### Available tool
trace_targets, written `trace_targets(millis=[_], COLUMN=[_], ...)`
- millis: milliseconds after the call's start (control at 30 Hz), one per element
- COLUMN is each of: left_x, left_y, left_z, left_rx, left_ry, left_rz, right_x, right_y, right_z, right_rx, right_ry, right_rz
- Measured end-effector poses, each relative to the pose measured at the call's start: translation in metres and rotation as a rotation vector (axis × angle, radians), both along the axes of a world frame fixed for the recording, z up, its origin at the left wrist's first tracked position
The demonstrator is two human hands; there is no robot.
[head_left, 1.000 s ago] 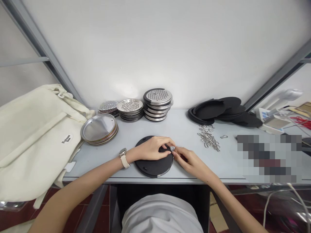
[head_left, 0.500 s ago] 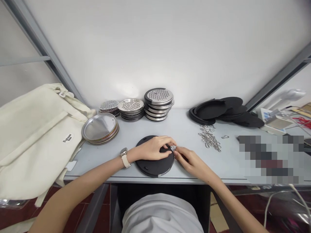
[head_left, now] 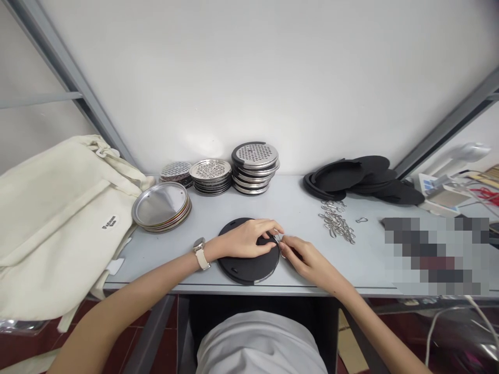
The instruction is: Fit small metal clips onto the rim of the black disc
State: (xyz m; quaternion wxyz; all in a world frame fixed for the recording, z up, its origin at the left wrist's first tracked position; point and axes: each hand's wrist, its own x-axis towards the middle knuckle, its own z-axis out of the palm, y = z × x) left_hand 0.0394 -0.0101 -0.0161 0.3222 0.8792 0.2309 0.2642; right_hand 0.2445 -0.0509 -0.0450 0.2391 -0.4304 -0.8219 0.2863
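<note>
A black round disc (head_left: pixel 255 269) lies flat near the table's front edge, with a sliver of metal rim at its lower right. Across it rests my left hand (head_left: pixel 249 238), palm down, thumb and fingers closed around its right edge. My right hand (head_left: pixel 300 254) pinches a small silver wire clip (head_left: pixel 283 253) at that same edge. The fingers partly hide the clip, and whether it passes through the disc I cannot tell. To the right lies a pile of similar silver clips (head_left: pixel 337 223), with a single clip (head_left: pixel 362 219) beside it.
Along the wall stand stacks of perforated metal discs (head_left: pixel 211 171) and a taller black-edged stack (head_left: pixel 255 156). Plain metal discs (head_left: pixel 159 203) are stacked at left beside a cream bag (head_left: pixel 66 223). Black round covers (head_left: pixel 351 176) lie heaped at back right.
</note>
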Motion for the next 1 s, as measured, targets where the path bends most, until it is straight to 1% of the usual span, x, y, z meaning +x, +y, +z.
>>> trace_targets(millis=[133, 1000], left_x=[-0.0005, 0.0016], left_y=[0.0000, -0.0006], left_z=[0.0001, -0.0022], left_rx=[-0.002, -0.009], left_ry=[-0.004, 0.019], left_rz=[-0.012, 0.050], right_x=[-0.0004, -0.0017], right_y=[-0.0001, -0.0005], right_z=[0.0004, 0.0012], right_rx=[0.005, -0.012], right_ry=[0.004, 0.021], right_rz=[-0.003, -0.024])
